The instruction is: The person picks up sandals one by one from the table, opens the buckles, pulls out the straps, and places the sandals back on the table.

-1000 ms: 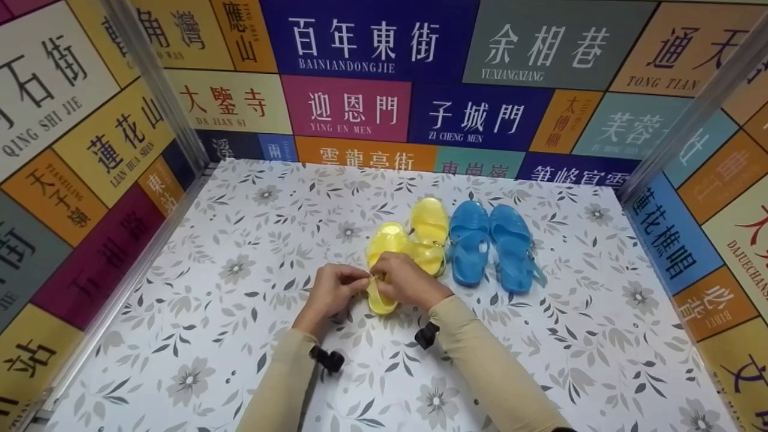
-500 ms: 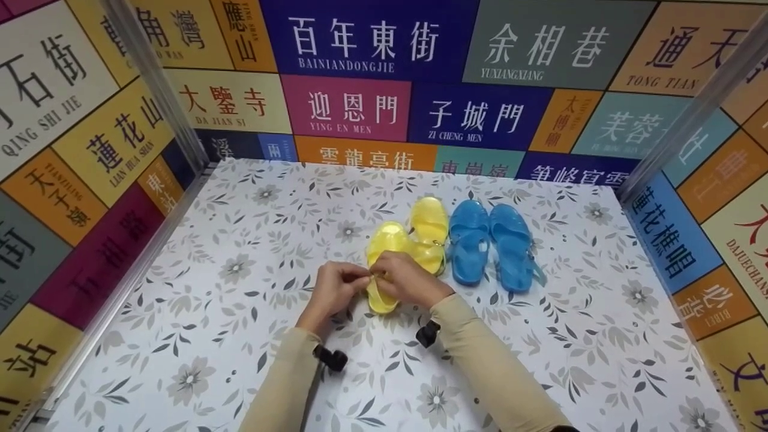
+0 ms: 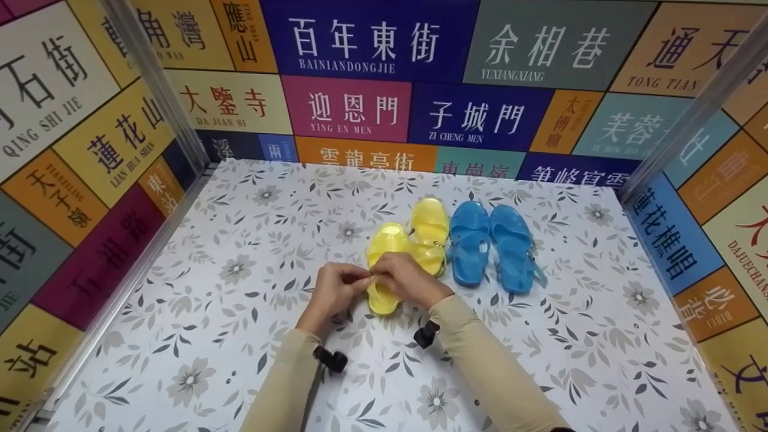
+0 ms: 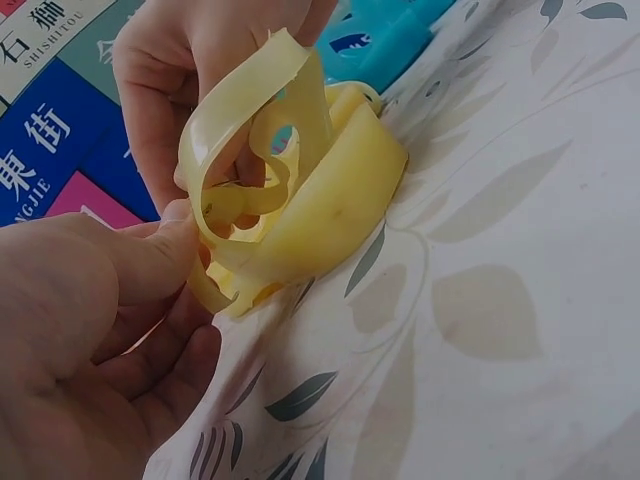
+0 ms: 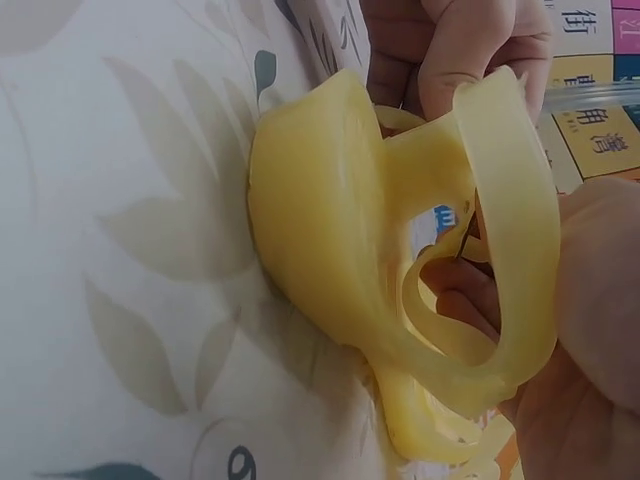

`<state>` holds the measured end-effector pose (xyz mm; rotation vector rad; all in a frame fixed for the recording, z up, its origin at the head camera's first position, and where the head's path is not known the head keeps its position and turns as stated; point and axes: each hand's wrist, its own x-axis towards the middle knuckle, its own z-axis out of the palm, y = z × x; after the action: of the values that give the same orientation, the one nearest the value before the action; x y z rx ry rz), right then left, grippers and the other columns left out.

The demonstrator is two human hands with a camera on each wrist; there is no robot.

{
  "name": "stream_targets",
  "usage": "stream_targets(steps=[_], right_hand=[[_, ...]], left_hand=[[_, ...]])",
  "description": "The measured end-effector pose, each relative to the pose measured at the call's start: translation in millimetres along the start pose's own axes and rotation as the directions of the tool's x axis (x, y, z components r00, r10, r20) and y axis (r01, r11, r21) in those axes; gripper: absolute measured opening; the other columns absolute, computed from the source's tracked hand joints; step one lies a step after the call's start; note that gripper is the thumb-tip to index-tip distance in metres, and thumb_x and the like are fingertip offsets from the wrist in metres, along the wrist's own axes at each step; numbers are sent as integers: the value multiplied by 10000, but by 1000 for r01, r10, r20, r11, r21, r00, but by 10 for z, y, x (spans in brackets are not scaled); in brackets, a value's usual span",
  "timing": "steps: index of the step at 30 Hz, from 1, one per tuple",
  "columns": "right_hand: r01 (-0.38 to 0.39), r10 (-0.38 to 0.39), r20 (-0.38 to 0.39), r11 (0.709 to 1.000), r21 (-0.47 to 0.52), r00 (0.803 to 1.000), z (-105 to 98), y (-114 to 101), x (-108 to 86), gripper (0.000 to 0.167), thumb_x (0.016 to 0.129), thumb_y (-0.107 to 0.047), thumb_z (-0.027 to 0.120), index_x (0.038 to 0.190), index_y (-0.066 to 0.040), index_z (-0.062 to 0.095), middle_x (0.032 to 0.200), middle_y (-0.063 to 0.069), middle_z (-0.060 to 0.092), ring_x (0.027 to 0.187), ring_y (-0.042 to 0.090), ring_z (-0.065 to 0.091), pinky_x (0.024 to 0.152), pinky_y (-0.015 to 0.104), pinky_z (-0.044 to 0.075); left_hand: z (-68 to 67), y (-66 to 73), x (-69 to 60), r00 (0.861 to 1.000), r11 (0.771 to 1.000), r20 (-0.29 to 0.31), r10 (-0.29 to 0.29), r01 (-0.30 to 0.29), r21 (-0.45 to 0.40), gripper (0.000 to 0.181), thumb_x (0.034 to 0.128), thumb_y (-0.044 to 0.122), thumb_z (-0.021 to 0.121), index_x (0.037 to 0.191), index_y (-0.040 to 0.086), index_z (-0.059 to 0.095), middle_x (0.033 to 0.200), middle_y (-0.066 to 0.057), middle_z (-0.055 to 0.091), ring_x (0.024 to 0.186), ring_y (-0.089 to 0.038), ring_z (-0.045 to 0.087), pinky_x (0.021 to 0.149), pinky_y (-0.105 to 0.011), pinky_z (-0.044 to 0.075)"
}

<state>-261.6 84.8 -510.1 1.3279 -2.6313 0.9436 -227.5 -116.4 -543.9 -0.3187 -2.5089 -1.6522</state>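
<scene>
A yellow jelly sandal point(image 3: 390, 235) sits on the floral cloth, its heel toward me and its ankle strap point(image 4: 240, 95) standing up in a loop. My left hand point(image 3: 337, 291) pinches the strap at the sandal's left side between thumb and finger. My right hand point(image 3: 411, 277) reaches over the sandal and pinches the strap at the same spot, fingertips meeting the left ones. In the right wrist view a thin dark metal bit, perhaps the buckle pin point(image 5: 466, 236), shows inside the loop. Fingers partly hide the fastening point.
The second yellow sandal point(image 3: 429, 217) touches the first at its right. Two blue jelly sandals point(image 3: 470, 264) point(image 3: 512, 225) lie further right, side by side. Panels printed with street names point(image 3: 348, 108) wall the floral-covered surface point(image 3: 192, 336) at the back and both sides.
Both hands stay at the strap of the yellow sandal, with only tiny finger and wrist shifts. The sandals have hardly moved.
</scene>
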Motion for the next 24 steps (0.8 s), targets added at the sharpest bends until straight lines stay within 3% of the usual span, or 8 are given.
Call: stream_targets(steps=[6,14,24], right_hand=[[-40,40,14,999,-2,999,-15,-24,27,160,931,27,721,1042,-31,821,953,111,771,918,253,721,848,366,596],[-16,18,53,1000,-24,998,-22,-36,55,153,910,40,720,956,-65,821,870,59,755,846,212,685,783,352,572],[-37,38,50,999,-25,998,4,-23,23,153,946,5,701,1060,-34,796,988,91,747,944,235,690,886,383,570]], left_hand=[[0,-2,-3,1000,1000,-1,2,-2,-8,44,892,45,827,935,45,838,901,-70,804,806,-164,737,708,-234,579],[-2,-14,-15,1000,1000,-6,12,-12,-12,50,889,41,826,936,54,841,897,-60,805,818,-165,742,726,-240,581],[-56,-84,-44,997,996,80,-10,16,-84,66,912,55,807,973,32,800,901,-92,781,767,-147,694,704,-230,558]])
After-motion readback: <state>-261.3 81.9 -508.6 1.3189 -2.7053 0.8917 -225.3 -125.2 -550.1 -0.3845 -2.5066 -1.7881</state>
